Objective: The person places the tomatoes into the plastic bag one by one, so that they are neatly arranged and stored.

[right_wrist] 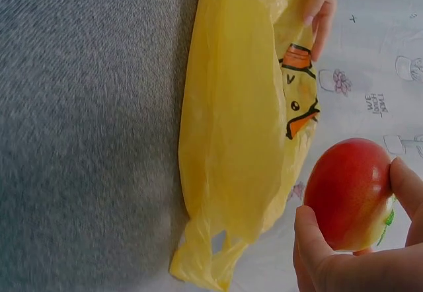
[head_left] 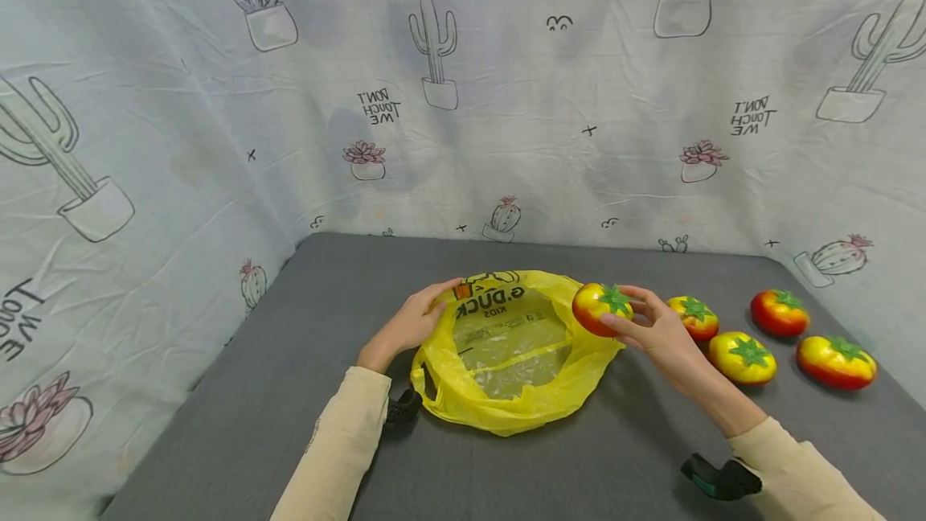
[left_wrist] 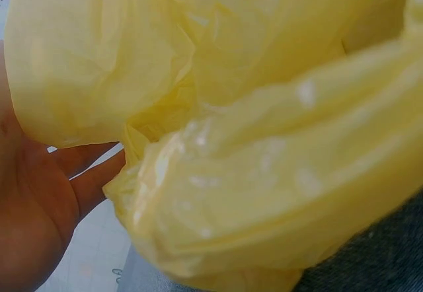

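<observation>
A yellow plastic bag stands with its mouth spread open and cartoon duck print on its far side. My left hand holds the bag's left rim; in the left wrist view, yellow film covers part of that hand. Over the right edge of the bag, my right hand grips a red-and-yellow toy tomato with a green leafy top. Seen from the right wrist, the tomato sits between thumb and fingers, apart from the bag.
Right of the bag, several more toy tomatoes lie on the grey table. A white cloth with cactus print hangs behind the table and along its sides. Dark straps are on both wrists.
</observation>
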`<state>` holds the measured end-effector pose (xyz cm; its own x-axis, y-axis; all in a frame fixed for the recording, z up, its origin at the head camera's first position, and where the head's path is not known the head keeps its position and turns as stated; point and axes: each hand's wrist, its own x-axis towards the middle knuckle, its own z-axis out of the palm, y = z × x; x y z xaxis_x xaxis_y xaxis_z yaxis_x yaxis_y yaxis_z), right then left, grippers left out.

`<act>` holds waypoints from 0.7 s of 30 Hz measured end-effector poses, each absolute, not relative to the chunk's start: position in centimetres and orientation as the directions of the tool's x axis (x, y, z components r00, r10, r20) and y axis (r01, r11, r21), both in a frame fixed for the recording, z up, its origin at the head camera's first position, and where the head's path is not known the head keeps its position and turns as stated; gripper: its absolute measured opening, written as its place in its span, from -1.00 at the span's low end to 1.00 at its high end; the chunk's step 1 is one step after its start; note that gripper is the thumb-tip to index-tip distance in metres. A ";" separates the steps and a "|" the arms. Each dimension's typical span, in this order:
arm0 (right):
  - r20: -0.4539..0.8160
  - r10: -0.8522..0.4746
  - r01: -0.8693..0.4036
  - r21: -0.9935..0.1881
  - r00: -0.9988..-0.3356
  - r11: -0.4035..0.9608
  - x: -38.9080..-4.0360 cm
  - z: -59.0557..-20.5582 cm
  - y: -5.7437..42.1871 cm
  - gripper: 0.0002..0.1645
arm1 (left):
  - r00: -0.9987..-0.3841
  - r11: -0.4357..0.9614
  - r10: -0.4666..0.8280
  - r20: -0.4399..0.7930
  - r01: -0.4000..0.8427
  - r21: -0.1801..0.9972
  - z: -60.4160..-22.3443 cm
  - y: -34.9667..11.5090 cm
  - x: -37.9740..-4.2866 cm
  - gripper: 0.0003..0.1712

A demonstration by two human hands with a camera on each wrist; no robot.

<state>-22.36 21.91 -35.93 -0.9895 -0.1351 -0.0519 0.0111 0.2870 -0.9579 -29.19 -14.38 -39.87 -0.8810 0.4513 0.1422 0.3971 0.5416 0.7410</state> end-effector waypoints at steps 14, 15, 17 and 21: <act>-0.075 -0.154 0.035 -0.969 -0.985 0.245 -23.3 -36.1 19.9 -0.04 | -0.879 0.539 0.452 0.150 0.403 0.740 -40.0 -14.4 -29.3 -0.45; -0.076 -0.155 0.037 -0.971 -0.985 0.238 -23.3 -36.1 19.8 -0.05 | -0.879 0.539 0.452 0.151 0.404 0.739 -40.0 -14.4 -29.3 -0.45; -0.079 -0.158 0.043 -0.975 -0.984 0.217 -23.4 -36.0 19.5 -0.05 | -0.880 0.538 0.452 0.146 0.400 0.742 -40.0 -14.4 -29.3 -0.45; -0.080 -0.153 0.052 -0.983 -0.985 0.177 -23.5 -36.0 19.1 -0.06 | -0.878 0.535 0.456 0.145 0.400 0.744 -39.9 -14.4 -29.3 -0.45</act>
